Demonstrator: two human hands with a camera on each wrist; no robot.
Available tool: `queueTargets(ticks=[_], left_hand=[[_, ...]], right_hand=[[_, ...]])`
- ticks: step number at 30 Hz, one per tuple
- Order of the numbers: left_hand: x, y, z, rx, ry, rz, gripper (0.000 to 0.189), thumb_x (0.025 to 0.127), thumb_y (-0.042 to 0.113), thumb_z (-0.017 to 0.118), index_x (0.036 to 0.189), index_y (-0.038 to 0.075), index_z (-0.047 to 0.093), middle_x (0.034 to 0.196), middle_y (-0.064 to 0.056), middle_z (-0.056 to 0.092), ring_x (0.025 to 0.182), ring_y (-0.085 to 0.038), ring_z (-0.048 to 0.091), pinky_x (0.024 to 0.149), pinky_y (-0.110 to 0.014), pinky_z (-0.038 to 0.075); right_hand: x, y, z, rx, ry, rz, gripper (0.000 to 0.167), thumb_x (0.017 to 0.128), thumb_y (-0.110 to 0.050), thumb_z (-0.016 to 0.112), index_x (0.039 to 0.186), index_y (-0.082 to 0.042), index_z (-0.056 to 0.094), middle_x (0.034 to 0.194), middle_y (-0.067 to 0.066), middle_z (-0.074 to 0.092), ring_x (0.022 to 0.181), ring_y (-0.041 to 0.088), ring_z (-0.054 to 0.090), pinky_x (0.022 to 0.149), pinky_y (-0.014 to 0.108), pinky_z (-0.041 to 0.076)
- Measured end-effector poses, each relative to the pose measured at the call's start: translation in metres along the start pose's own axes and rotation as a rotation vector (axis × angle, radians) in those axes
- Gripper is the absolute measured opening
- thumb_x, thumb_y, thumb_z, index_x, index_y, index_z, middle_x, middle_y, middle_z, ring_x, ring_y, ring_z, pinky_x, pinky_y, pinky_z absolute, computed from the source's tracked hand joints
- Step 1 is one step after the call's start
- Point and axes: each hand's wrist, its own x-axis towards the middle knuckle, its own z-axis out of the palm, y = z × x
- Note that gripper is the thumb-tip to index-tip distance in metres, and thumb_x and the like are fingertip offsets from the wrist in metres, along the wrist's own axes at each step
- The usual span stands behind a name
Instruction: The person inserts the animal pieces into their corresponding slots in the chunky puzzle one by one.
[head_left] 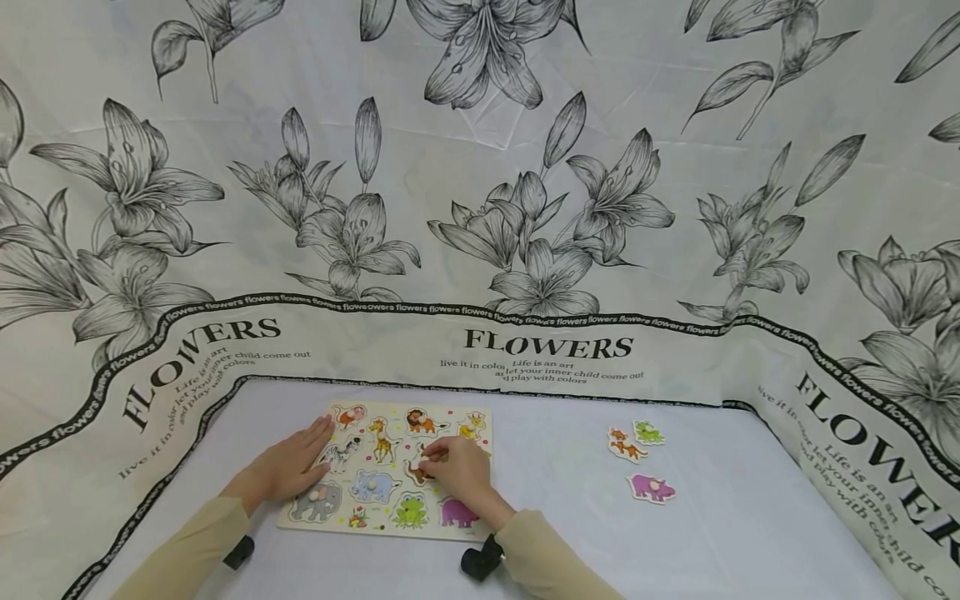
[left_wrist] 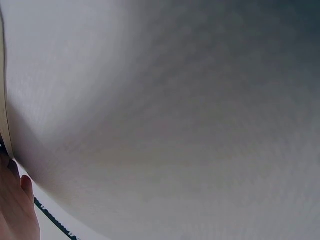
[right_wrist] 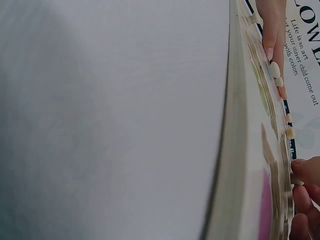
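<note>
A wooden animal puzzle board (head_left: 300, 522) lies flat on the white cloth. My left hand (head_left: 288, 462) rests on its left edge with fingers fairly straight; only part of that hand (left_wrist: 17, 207) shows in the left wrist view. With thumb and fingertips, my right hand (head_left: 459, 473) pinches the knob of a brown animal puzzle piece (head_left: 417, 472) at the board's right middle. In the right wrist view the right hand's fingers (right_wrist: 306, 172) close around a small knob at board level. The hand covers much of the piece. Giraffe (head_left: 384, 442), zebra (head_left: 341, 452) and blue elephant (head_left: 375, 486) are nearby.
Right of the board lie three loose pieces: a green frog (head_left: 648, 432), an orange spotted animal (head_left: 626, 445) and a purple hippo (head_left: 652, 488). A green frog picture (head_left: 411, 510) and a purple shape (head_left: 457, 513) show along the board's near edge. Flower-printed cloth (head_left: 555, 346) rises behind.
</note>
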Motion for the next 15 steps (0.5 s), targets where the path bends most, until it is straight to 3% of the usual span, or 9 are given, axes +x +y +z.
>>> queueTargets(ticks=[8, 15], left_hand=[[0.001, -0.0013, 0.0015, -0.003, 0.007, 0.0, 0.066, 0.098, 0.035, 0.044, 0.144, -0.011, 0.032, 0.153, -0.027, 0.029, 0.141, -0.042, 0.03, 0.114, -0.051, 0.032], [0.0003, -0.0004, 0.0012, -0.012, 0.002, -0.001, 0.066, 0.098, 0.036, 0.044, 0.144, -0.011, 0.032, 0.153, -0.027, 0.029, 0.141, -0.043, 0.03, 0.114, -0.052, 0.033]], right_hand=[[0.0007, -0.0009, 0.0014, -0.007, 0.014, -0.008, 0.01, 0.079, -0.025, 0.078, 0.085, -0.017, 0.076, 0.07, -0.009, 0.07, 0.053, -0.002, 0.05, 0.048, 0.016, 0.037], [0.0004, -0.0005, -0.0024, 0.026, -0.053, 0.003, 0.01, 0.081, -0.021, 0.076, 0.089, -0.015, 0.076, 0.075, -0.006, 0.072, 0.06, -0.001, 0.055, 0.052, 0.017, 0.04]])
